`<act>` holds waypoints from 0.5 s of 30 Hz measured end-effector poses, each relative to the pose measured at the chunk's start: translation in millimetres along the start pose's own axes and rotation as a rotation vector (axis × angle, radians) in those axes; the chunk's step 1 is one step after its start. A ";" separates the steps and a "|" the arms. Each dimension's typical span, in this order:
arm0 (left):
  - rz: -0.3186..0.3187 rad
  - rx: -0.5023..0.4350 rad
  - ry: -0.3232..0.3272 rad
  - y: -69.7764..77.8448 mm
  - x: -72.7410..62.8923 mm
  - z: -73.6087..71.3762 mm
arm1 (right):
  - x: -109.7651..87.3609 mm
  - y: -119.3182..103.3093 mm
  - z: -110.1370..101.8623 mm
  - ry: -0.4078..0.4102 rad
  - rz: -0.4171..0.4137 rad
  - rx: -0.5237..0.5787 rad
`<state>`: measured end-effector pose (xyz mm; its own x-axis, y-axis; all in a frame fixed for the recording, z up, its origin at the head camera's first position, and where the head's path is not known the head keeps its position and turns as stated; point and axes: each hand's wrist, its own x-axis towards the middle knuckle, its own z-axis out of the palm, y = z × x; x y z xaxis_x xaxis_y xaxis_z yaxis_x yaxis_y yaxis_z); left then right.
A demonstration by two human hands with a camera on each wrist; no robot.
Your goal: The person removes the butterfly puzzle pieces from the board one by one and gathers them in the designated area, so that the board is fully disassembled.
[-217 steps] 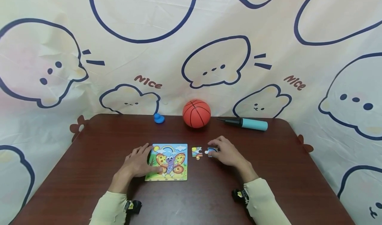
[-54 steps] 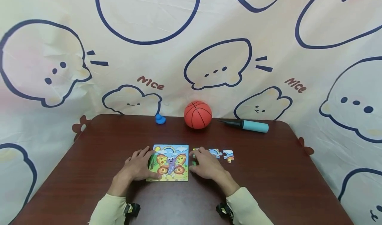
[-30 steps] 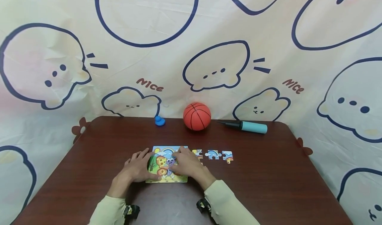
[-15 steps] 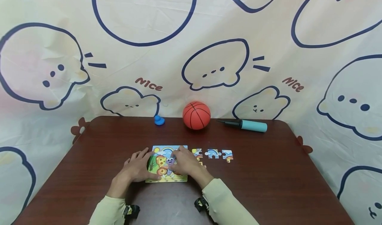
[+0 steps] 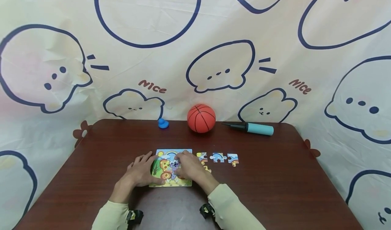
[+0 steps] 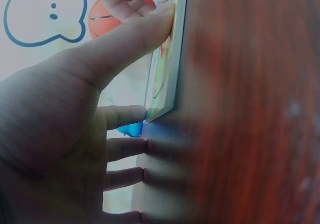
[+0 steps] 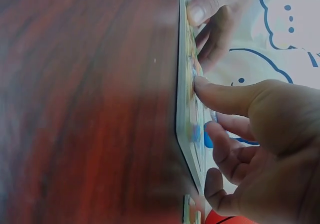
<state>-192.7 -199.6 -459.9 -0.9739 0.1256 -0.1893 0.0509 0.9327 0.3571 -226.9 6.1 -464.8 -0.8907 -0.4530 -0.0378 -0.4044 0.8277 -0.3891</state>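
With the right hand (image 5: pixel 190 166), now touches the board (image 5: pixel 170 185) on its right part, instead of the rainbow piece (image 5: pixel 218 157) right of the board. Farther right of the board, newly shows a sky piece (image 5: pixel 233 158); near its right edge, also a yellow piece (image 5: pixel 207 168).

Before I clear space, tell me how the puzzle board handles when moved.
The puzzle board is probably stiff: its edge looks straight in both wrist views. Pushed, it should slide rather than tip, lying thin and flat on the table. Tilted, it might drop parts, since loose pieces lie beside it.
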 end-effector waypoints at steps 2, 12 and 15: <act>0.000 0.004 0.000 0.6 0.1 0.0 | 0.2 1.4 -0.2 0.007 -0.014 0.005; 0.005 0.005 -0.001 -0.2 1.0 0.1 | -1.8 12.5 -6.3 0.036 -0.003 0.024; 0.001 0.003 -0.005 -0.4 1.4 0.1 | -5.5 17.8 -11.3 0.053 -0.001 0.060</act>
<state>-194.1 -199.7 -460.4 -0.9726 0.1282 -0.1940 0.0523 0.9335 0.3547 -231.6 27.1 -461.1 -0.9006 -0.4344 0.0112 -0.3938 0.8049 -0.4439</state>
